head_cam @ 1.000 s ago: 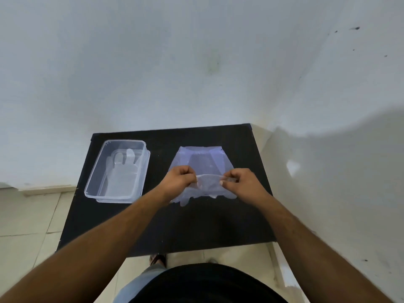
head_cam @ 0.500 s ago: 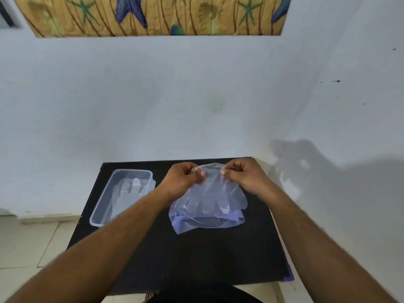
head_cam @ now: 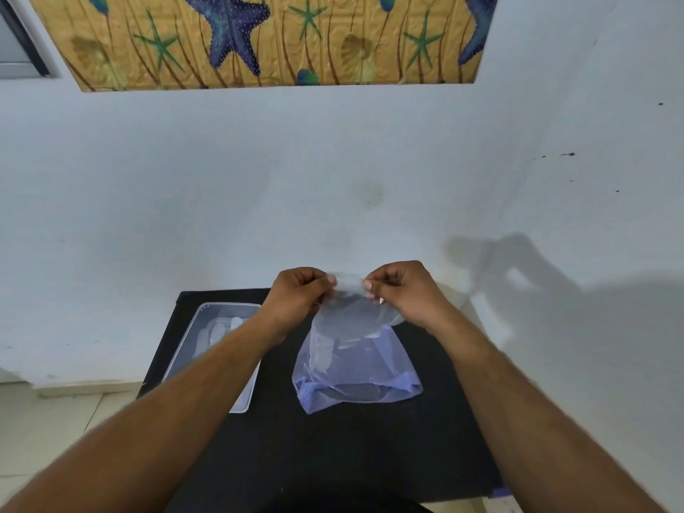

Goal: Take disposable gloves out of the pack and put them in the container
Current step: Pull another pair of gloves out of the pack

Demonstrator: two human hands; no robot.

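A thin clear glove [head_cam: 349, 312] hangs between my hands above the black table [head_cam: 333, 457]. My left hand [head_cam: 296, 294] pinches its top edge on the left and my right hand [head_cam: 399, 290] pinches it on the right. Below the glove lies the pale blue, see-through pack [head_cam: 355, 379], its lower end resting on the table. The clear plastic container [head_cam: 207, 327] sits at the table's left side with gloves inside; my left forearm covers much of it.
A white wall rises right behind the table, and another wall stands close on the right. A starfish-patterned panel [head_cam: 259, 38] hangs high on the wall. Pale floor tiles [head_cam: 55, 420] show at the left.
My hands have lifted the glove up and away from the table, drawing it out of the pack. The camera has tilted up, bringing the patterned panel into view.
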